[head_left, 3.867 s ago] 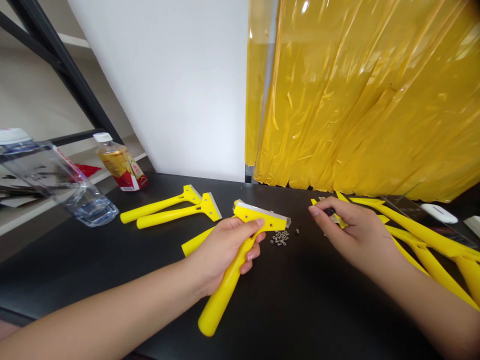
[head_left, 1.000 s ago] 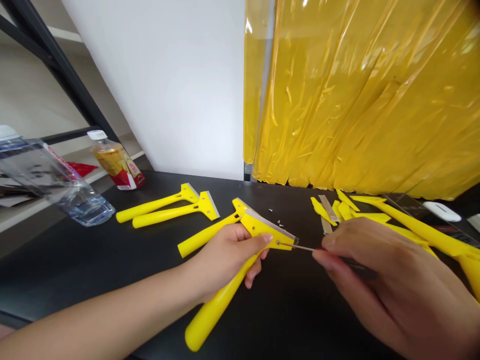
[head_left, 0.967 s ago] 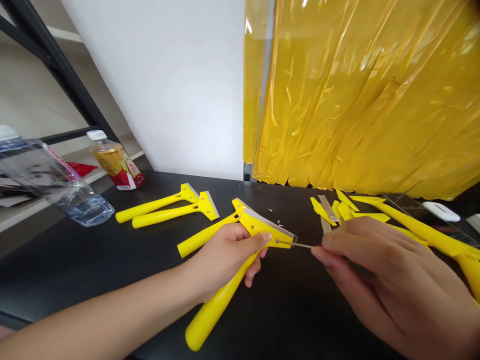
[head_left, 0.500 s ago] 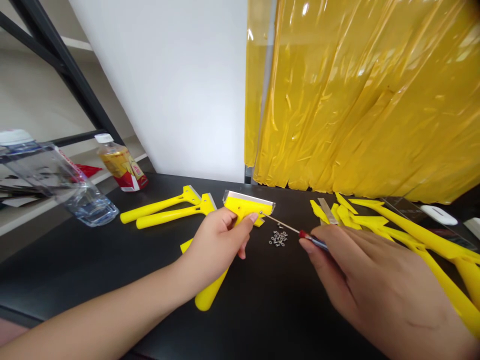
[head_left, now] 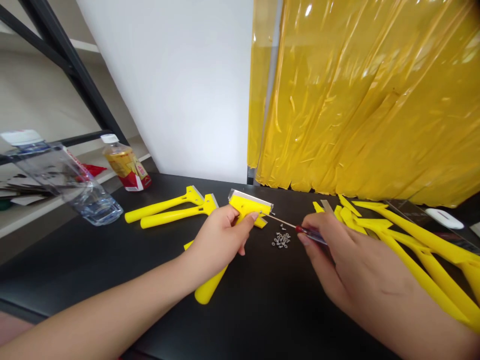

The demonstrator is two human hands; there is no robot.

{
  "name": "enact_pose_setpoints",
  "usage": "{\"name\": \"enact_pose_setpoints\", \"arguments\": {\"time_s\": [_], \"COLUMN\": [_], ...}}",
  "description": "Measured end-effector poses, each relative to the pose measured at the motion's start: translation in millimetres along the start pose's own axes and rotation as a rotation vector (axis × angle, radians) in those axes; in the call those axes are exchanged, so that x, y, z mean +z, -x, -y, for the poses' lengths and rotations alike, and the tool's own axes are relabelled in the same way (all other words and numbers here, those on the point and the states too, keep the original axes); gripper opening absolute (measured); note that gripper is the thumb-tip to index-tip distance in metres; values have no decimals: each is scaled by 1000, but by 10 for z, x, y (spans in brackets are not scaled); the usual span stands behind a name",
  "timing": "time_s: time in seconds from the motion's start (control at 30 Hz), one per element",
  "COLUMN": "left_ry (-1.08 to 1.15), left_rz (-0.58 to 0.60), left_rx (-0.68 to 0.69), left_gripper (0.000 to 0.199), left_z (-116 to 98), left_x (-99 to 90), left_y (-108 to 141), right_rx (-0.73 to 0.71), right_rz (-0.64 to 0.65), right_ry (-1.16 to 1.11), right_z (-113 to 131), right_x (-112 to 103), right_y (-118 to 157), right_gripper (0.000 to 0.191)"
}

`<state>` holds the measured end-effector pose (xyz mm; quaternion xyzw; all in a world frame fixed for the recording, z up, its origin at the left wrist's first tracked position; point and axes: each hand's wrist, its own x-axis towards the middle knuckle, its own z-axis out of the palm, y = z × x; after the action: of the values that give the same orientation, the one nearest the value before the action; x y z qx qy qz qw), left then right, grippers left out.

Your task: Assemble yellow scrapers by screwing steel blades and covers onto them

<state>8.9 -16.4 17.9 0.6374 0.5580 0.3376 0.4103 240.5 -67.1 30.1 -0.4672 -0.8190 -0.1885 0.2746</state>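
Far left of the heap of small steel fasteners (head_left: 281, 240), on a black table (head_left: 240, 320), a clear plastic water bottle (head_left: 95, 204) lies on its side, and an upright drink bottle (head_left: 125, 167) with a red-and-white label stands behind it. Nearer the heap, two glossy yellow plastic scrapers (head_left: 168, 206) lie side by side, their flat metal-edged heads pointing right. Just left of the heap, the left hand (head_left: 219, 235) closes around the smooth, rounded handle of a third yellow scraper (head_left: 245, 206), its head raised and its thin blade edge facing away. Right of the heap, the right hand (head_left: 337, 260) pinches a slim screwdriver (head_left: 311, 234) with a red-and-blue grip, its thin steel shaft reaching the right end of the scraper head. Further right lie more yellow scraper parts (head_left: 420, 245), below a creased, shiny yellow plastic curtain (head_left: 356, 100).
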Motion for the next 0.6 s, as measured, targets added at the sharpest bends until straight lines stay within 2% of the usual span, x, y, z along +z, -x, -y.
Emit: {"name": "enact_pose_setpoints", "arguments": {"time_s": [0.23, 0.4, 0.6], "left_ry": [87, 97, 79], "left_rz": [13, 51, 73], "left_rx": [9, 32, -7], "left_gripper": [48, 48, 48], "left_z": [53, 68, 58], "left_x": [-44, -37, -10], "left_y": [-125, -118, -76], "right_rx": [-44, -54, -47], "right_rz": [43, 21, -14], "right_ry": [42, 27, 28], "right_z": [5, 24, 0], "right_x": [39, 40, 7], "right_y": [-194, -120, -77], "right_gripper": [17, 15, 17]}}
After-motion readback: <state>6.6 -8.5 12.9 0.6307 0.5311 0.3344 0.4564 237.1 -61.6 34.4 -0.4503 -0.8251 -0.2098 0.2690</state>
